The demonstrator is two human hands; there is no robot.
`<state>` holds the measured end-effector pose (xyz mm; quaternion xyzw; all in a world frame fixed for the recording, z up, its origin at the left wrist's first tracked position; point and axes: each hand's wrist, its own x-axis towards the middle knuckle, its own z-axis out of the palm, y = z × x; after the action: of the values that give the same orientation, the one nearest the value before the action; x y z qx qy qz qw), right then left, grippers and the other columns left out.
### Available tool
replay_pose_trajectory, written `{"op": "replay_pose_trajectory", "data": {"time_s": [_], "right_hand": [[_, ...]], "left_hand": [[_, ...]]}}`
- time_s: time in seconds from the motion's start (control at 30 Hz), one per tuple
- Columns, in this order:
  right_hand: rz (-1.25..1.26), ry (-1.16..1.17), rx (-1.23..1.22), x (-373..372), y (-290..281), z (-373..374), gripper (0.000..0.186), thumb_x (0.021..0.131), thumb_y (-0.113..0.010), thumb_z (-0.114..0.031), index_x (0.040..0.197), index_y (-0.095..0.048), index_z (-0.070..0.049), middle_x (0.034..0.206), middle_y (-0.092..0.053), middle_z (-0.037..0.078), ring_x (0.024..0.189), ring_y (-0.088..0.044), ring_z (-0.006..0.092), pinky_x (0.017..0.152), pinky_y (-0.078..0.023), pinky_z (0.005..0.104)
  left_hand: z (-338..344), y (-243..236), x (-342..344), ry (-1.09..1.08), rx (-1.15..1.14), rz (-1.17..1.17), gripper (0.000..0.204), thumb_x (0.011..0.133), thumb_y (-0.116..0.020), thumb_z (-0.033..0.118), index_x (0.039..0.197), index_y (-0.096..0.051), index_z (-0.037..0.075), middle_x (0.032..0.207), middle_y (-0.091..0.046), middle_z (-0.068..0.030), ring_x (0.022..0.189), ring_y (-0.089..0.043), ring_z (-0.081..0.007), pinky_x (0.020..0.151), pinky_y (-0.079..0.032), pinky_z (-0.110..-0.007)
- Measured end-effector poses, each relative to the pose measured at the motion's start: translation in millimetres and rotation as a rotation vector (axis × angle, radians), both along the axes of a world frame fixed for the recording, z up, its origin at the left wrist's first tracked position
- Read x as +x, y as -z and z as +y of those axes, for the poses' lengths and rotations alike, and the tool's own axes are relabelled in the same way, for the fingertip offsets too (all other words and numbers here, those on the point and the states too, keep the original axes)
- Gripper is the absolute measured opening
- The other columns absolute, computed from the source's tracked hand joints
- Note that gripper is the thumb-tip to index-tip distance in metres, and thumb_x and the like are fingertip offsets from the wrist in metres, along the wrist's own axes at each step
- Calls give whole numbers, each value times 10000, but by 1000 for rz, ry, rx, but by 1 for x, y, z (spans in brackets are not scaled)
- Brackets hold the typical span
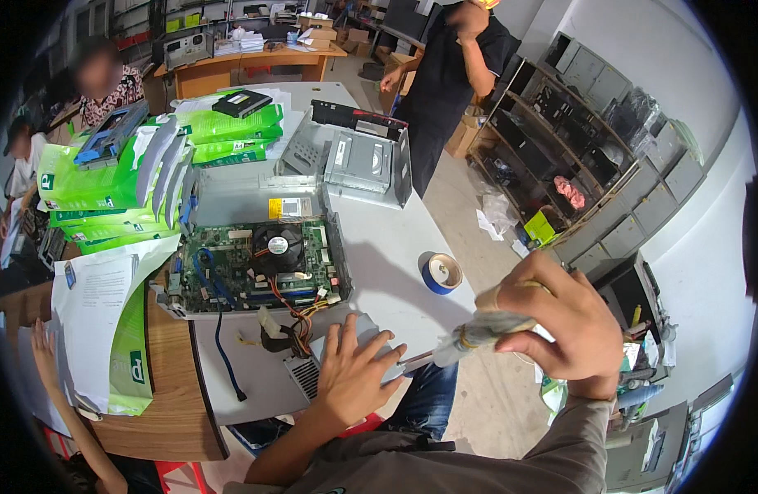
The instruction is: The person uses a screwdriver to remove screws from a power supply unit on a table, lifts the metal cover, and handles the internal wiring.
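Note:
My left hand [358, 370] lies with its fingers spread over a grey metal power supply [303, 375] at the table's near edge. A bundle of coloured wires [295, 323] runs from the power supply toward the open computer case [339, 247]. My right hand [560, 317] is closed round the greyish, blurred handle of a screwdriver [469, 337]. Its thin shaft points left, its end close to my left fingertips at the power supply's side. Inside the case sit a green motherboard [223, 251] and a black cooling fan [278, 245]. A dark blue cable [219, 346] hangs out of it.
A blue tape roll [441, 273] stands right of the case. Behind lies a metal drive cage [367, 160]. Green paper packs [107, 177] are stacked at the left, below a blue bracket [111, 136]. Another person's hand [43, 354] touches papers at the left; a person [449, 90] stands beyond the table.

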<state>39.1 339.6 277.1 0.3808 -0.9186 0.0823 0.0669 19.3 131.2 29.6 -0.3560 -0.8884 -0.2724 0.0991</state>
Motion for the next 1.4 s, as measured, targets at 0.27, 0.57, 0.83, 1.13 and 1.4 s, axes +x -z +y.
{"op": "replay_pose_trajectory", "data": {"time_s": [0.27, 0.57, 0.83, 1.13, 1.4], "right_hand": [[177, 5, 15, -1, 2, -1, 453, 862, -733, -401, 1192, -641, -105, 932, -571, 65, 509, -587, 236, 470, -457, 338], [192, 87, -27, 3, 1, -10, 387, 874, -705, -367, 1147, -661, -96, 995, -615, 68, 630, -619, 234, 503, -445, 335], [115, 98, 11, 5, 0, -9, 420, 854, -740, -332, 1193, -667, -95, 1012, -618, 52, 649, -613, 214, 522, -406, 326], [40, 126, 139, 11, -6, -14, 376, 852, -743, -244, 1182, -676, -76, 1056, -632, 85, 827, -673, 238, 552, -485, 325], [-36, 44, -4, 12, -7, -7, 364, 832, -731, -131, 1166, -674, 0, 1127, -623, 159, 892, -685, 311, 686, -557, 341]], "left_hand": [[2, 1, 1, -10, -10, 12, 433, 811, -733, 442, 1198, -744, 247, 1313, -600, 7, 1338, -323, -437, 1106, -244, -586], [1, 3, 0, -18, -11, 10, 434, 814, -729, 444, 1203, -741, 251, 1321, -592, 15, 1347, -316, -438, 1110, -239, -584], [0, 3, 1, -23, -26, 0, 447, 817, -726, 445, 1219, -733, 251, 1330, -589, 15, 1358, -309, -446, 1120, -226, -599], [-2, 0, 2, 22, -96, -37, 485, 880, -670, 478, 1310, -674, 253, 1427, -545, -57, 1366, -322, -466, 1122, -254, -624], [3, 3, 1, -124, -42, -50, 850, 733, -792, 480, 1425, -519, 71, 1481, -348, -289, 1357, -361, -448, 1147, -272, -560]]}}
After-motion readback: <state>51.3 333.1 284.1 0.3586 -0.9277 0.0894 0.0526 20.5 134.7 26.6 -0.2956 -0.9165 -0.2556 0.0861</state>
